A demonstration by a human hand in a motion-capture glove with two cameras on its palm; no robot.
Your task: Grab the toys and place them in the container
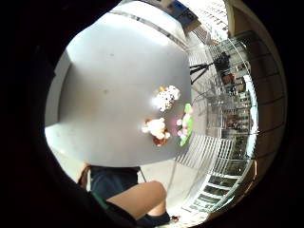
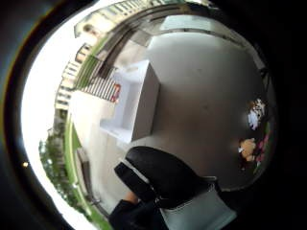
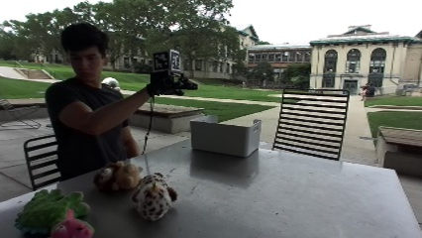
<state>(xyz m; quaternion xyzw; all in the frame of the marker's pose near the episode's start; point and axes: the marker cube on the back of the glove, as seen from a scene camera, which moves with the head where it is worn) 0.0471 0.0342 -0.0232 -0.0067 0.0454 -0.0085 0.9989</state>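
In the outside view my gloved right hand (image 3: 170, 85) is raised high above the table's near-left part, holding nothing, with its fingers relaxed. Below it a tan plush toy (image 3: 117, 176) and a spotted plush toy (image 3: 153, 197) lie on the grey table (image 3: 277, 198). A green plush toy (image 3: 45, 209) and a pink one (image 3: 71, 229) lie at the table's near corner. The white container (image 3: 224, 136) stands open-topped at the far edge. The little finger side view looks down on the spotted toy (image 1: 167, 97), the tan toy (image 1: 156, 128) and the green and pink toys (image 1: 186, 124). In the thumb side view the container (image 2: 136, 98) stands beyond my gloved thumb (image 2: 163, 177).
A black slatted chair (image 3: 311, 124) stands behind the table to the right of the container. Another chair (image 3: 41, 157) is behind the person at the left. Bare table surface lies between the toys and the container.
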